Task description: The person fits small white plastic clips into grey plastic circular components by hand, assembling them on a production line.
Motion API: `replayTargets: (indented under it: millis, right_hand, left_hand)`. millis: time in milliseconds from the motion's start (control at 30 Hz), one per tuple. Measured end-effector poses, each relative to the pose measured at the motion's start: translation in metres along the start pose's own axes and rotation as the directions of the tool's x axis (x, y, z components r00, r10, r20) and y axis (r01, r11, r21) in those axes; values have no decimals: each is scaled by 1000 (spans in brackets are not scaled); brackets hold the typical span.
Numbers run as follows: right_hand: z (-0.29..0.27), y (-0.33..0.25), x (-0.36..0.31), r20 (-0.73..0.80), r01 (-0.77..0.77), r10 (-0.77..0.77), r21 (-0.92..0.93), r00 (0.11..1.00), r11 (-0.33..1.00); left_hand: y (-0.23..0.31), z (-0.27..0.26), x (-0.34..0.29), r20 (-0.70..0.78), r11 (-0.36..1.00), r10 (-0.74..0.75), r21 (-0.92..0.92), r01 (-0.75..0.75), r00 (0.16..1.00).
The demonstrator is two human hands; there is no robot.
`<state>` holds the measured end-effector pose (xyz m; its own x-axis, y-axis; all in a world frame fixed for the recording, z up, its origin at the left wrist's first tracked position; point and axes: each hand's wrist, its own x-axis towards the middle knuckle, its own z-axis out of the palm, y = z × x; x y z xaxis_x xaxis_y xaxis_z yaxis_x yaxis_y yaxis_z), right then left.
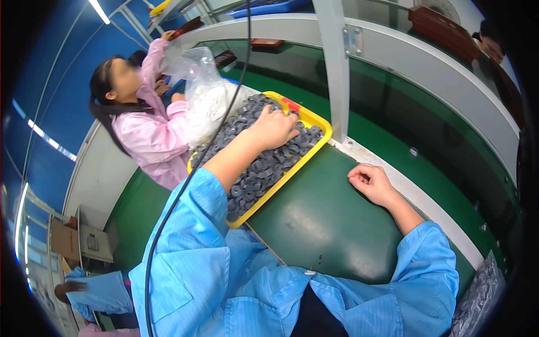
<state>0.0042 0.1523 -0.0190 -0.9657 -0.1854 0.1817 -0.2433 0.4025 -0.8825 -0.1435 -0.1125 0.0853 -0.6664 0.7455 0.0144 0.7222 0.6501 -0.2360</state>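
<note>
My left hand [274,129] reaches into a yellow tray [281,185] filled with small grey ring-like parts [261,171]. Its fingers are apart and rest on the parts; the fingertips are partly hidden among them. Over the green tabletop [314,213], right of the tray, my right hand [371,184] is curled closed, thumb against fingers. Whatever may be in its grasp is too small or hidden to make out.
A clear plastic bag of white pieces [209,109] stands beyond the tray, beside a person in pink [149,132]. A black cable [193,168] hangs across the view. A grey post [335,73] rises behind the tray. A bag of grey items [480,297] lies lower right.
</note>
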Motion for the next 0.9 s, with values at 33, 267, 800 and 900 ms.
replayTargets:
  millis: [33, 267, 800, 900]
  right_hand:
    - [0, 1, 0, -5, -1, 1, -16, 1000, 1000]
    - [1, 1, 0, 4, 50, -50, -36, 999, 998]
    - [10, 28, 22, -98, 33, 2, 346, 995, 938]
    - [5, 13, 8, -58, 105, -111, -105, 992, 989]
  left_hand:
    - [0, -1, -2, 40, 1000, -12, 7, 12, 999]
    - [17, -9, -16, -176, 991, -95, -108, 77, 980]
    - [170, 88, 2, -26, -205, -295, -975, -89, 955]
    - [182, 79, -5, -365, 173, -372, -931, -322, 854]
